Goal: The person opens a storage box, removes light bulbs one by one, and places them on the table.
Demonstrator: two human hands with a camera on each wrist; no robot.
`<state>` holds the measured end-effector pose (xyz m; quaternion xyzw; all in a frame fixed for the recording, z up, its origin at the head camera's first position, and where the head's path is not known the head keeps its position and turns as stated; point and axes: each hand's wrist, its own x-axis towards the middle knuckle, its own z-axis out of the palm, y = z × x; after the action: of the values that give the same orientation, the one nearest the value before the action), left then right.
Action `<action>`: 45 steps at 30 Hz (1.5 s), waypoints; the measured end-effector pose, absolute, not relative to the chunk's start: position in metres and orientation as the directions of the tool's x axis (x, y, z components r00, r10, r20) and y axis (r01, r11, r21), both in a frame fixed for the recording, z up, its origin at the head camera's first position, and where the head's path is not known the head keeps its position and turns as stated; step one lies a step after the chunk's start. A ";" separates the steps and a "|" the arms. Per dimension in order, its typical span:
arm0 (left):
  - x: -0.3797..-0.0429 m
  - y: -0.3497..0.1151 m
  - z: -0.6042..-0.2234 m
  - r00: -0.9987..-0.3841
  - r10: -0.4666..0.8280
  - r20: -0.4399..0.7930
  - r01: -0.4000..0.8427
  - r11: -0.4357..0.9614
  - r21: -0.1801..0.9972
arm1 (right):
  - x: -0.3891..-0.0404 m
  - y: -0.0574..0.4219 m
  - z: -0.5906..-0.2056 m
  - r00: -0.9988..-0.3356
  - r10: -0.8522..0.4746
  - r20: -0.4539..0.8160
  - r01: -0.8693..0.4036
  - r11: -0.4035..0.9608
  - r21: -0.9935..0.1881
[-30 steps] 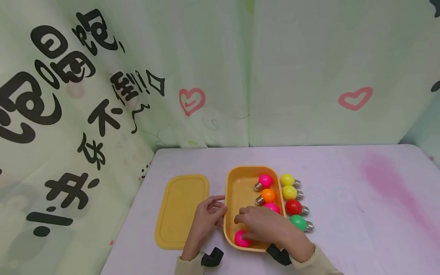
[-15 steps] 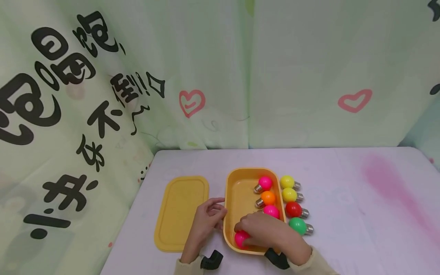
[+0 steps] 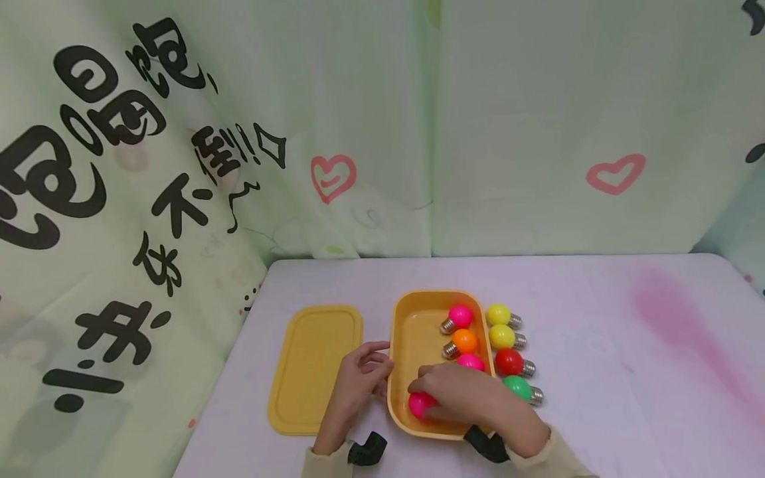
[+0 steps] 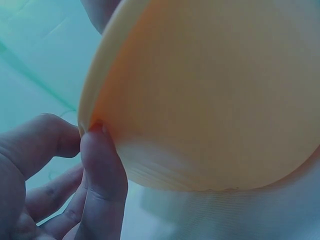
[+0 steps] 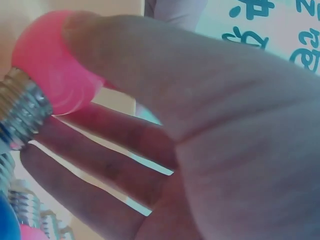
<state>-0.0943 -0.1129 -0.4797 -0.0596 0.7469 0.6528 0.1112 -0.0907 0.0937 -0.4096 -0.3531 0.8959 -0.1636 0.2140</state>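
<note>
My right hand point(image 3: 460, 393) holds a pink light bulb point(image 3: 421, 404) over the near end of the yellow plastic box point(image 3: 412, 332). The right wrist view shows my thumb on the bulb's pink globe point(image 5: 47, 60), with fingers behind it and the metal screw base pointing away. My left hand point(image 3: 361, 375) pinches the box's left rim between thumb point(image 4: 102, 165) and index finger. Along the right side of the box lie another pink bulb point(image 3: 460, 315), an orange bulb point(image 3: 465, 341) and a further pink bulb point(image 3: 471, 362), partly covered by my right hand.
Right of the box, two yellow bulbs point(image 3: 501, 336), a red bulb point(image 3: 509, 362) and a green bulb point(image 3: 517, 386) lie in a row on the table point(image 3: 597, 372). A yellow lid point(image 3: 317, 368) lies flat on the left. A blue bulb point(image 5: 7, 222) shows in the right wrist view.
The fingers of my right hand have closed round the near pink bulb, which has shifted slightly toward the far end of the box. My left hand stays at the rim.
</note>
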 end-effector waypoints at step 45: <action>-0.092 -0.115 -0.479 -0.974 0.081 -0.211 -0.203 0.097 0.974 | -0.065 0.188 -0.383 -0.708 -0.701 0.090 -0.688 0.654 -0.316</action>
<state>-0.0924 -0.1152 -0.4794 -0.0417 0.7329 0.6707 0.1060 -0.0646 0.1883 -0.3828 -0.3819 0.9091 -0.1653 0.0199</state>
